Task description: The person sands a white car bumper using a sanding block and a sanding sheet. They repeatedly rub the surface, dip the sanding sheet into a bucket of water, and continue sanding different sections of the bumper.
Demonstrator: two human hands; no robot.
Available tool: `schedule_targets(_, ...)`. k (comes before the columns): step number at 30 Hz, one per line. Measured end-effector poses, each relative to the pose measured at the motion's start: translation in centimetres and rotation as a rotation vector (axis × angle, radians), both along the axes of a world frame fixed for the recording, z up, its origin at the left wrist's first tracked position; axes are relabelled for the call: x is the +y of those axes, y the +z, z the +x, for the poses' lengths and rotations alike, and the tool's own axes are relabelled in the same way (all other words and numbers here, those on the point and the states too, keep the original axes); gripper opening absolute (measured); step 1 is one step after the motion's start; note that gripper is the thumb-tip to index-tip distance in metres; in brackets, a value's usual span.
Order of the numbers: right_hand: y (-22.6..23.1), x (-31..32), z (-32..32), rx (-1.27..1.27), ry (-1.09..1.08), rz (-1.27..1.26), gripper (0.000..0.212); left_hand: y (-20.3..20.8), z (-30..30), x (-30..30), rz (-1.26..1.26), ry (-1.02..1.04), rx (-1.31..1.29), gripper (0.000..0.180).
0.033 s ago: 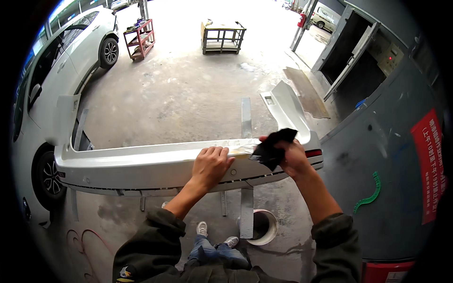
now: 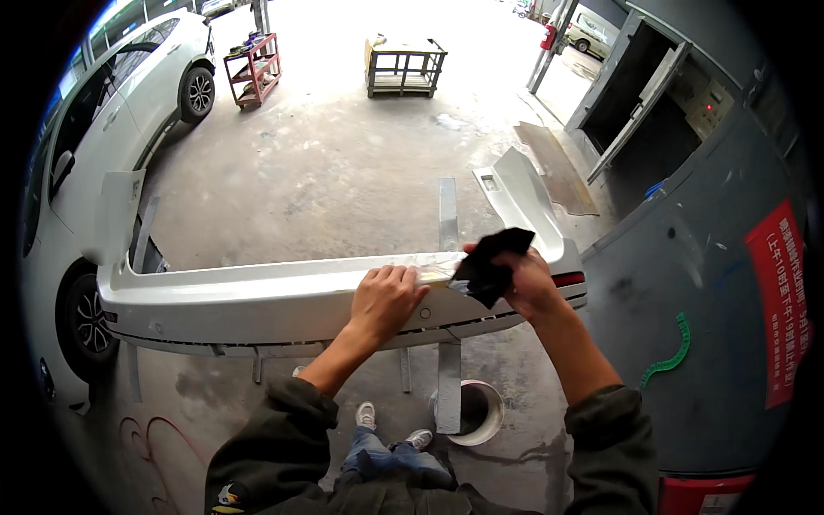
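While the left hand (image 2: 384,302) lies bent over the top edge of a long, glossy white plastic bumper (image 2: 232,296), the right hand (image 2: 530,285) holds a crumpled, thin black sheet (image 2: 491,273).

The left hand probably steadies the bumper, though whether it grips cannot be told; to its right, the sheet is bunched in the fingers, perhaps for control. Below and between both hands, a flat grey metal bar (image 2: 449,382) seems to help prop the bumper up.

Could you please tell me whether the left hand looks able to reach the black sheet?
Probably yes: the left hand rests on the white bumper, just left of the black sheet in the right hand, with nothing visibly blocking the gap.
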State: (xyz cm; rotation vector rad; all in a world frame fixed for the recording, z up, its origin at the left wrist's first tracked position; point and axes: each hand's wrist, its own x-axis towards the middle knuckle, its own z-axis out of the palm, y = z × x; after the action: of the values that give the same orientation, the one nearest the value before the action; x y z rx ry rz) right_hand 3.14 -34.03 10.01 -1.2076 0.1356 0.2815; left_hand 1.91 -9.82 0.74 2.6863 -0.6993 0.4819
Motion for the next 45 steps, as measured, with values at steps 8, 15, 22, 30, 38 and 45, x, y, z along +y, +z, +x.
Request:
schedule_targets(8,1.4,-0.8,-1.1,-0.022,-0.103,-0.101,0.038,0.3,3.1,-5.1,0.112,-0.115,0.260,0.052)
schedule_targets(15,-1.4,-12.8,-7.6,-0.106,-0.241,0.089,0.039,1.3,4.0,-9.4,0.205,-0.214,0.299,0.053)
schedule_targets(22,-14.4,-25.2,-22.4,0.163,-0.582,0.281,0.037,-0.1,0.1,9.3,0.275,-0.018,0.033,0.031)
schedule_targets(30,-53.6,-21.8,-37.5,0.602,-0.959,0.714,0.037,-2.9,-0.7,26.3,0.010,0.229,-0.054,0.061)
schedule_targets(38,-86.7,-14.9,-33.6,0.847,-1.122,0.512,0.037,0.9,3.3,27.5,0.377,0.255,-0.249,0.039)
schedule_targets(45,-97.0,-15.0,-28.0,1.135,-1.082,0.363,0.025,3.1,6.8,17.0,0.473,0.257,-0.279,0.039)
